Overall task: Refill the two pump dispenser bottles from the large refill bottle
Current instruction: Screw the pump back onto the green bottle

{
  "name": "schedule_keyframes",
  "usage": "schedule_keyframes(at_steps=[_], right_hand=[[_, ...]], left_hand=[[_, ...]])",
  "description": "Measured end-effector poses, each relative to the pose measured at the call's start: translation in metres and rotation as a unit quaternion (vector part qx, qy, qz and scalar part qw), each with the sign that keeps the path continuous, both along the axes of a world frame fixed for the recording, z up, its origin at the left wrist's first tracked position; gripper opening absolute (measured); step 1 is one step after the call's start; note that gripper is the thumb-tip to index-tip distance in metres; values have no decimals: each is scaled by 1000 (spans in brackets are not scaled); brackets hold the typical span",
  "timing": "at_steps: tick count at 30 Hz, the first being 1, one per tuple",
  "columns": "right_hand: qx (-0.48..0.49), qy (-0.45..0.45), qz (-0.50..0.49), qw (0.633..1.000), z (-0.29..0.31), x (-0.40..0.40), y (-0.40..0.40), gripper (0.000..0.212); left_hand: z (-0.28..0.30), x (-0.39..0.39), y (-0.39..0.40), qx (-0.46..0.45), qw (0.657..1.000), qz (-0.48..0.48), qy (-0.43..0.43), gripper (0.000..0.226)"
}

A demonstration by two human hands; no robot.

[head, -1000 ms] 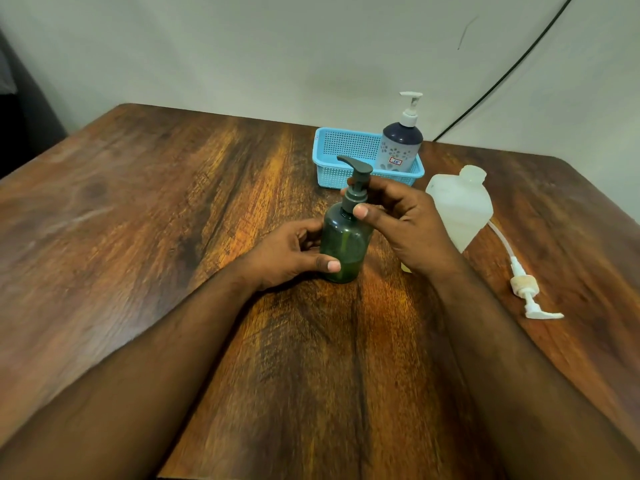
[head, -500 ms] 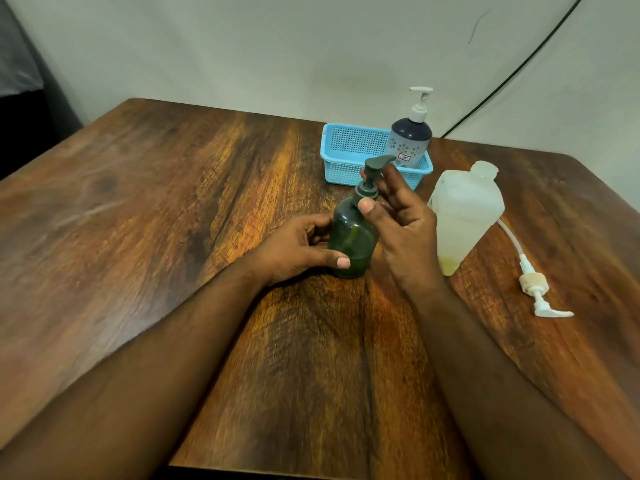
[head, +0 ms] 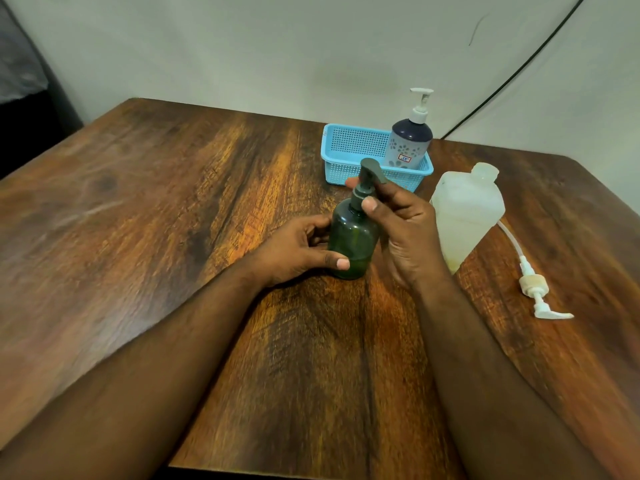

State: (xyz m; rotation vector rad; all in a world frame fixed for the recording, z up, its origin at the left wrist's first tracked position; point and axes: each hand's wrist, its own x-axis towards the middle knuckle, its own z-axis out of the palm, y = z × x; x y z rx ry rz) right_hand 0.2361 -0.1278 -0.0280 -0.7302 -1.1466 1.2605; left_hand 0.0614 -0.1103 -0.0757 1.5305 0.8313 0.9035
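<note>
Right fingers (head: 369,204): the thumb tip presses the collar of the dark pump head (head: 367,183); the other fingers curl round its far side, so the right hand (head: 405,233) pinches the pump at the bottle neck.
Left fingers (head: 341,263): the thumb lies across the near lower wall of the green pump bottle (head: 353,237) and the remaining fingers wrap the left side; the left hand (head: 298,251) grips the body and rests on the tabletop (head: 173,237).
Green pump bottle: upright on the tabletop, near its middle, between the two hands; translucent dark green; the pump is seated in the neck with the spout pointing to the right and away.
Large refill bottle (head: 464,216): translucent white, upright, open neck with no pump fitted; just to the right of the right hand, toward the right edge of the tabletop; a small amount of yellowish liquid shows at its base.
White refill pump (head: 533,289): lies flat on the tabletop beside the refill bottle, near the right edge, its dip tube running back toward the bottle.
Blue basket (head: 349,150): perforated plastic, at the far edge of the tabletop, behind the green bottle.
Navy pump bottle (head: 410,143): upright in the right end of the basket, white pump fitted, flower print and a small label on its lower half.
Black cable (head: 512,77): runs diagonally down the wall behind the far right corner.
</note>
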Motion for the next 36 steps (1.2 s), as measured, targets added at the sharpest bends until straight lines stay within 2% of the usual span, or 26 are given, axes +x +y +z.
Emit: schedule_keyframes(at_steps=[4,6,9,11,14,16,20,22,27,29,33,36], right_hand=[[27,-45,-71,996,-3,-3,2,51],[18,-33,-33,999,-8,-3,2,55],[2,0,35,999,-11,-1,2,48],[7,-16,6,1000,-8,0,1,45],[41,-63,-84,994,-5,-5,2,57],[57,-89,-100,989,-10,-10,1,62],[32,-10,-38,999,-16,-12,-3,36],[31,0,-50,998,-17,-12,-5,29],[47,-56,-132,989,-12,-13,-7,43],[44,-65,-115,990,-14,-13,-6,45],[31,-48,-42,998,-17,-11,-4,33],[27,-54,-78,995,-16,-12,-6,32]], left_hand=[[1,0,-1,7,1000,6,12,52],[1,0,-1,5,1000,5,7,52],[1,1,-1,-4,1000,3,-4,53],[0,1,-1,-5,1000,3,-5,54],[1,0,0,4,1000,5,7,52],[1,0,-1,4,1000,5,9,48],[1,0,-1,5,1000,2,1,50],[0,-1,0,5,1000,1,-3,52],[0,-1,0,10,1000,3,4,51],[0,0,0,5,1000,3,8,48],[1,0,-1,-5,1000,-2,-2,48],[3,0,-1,-7,1000,-4,-2,51]])
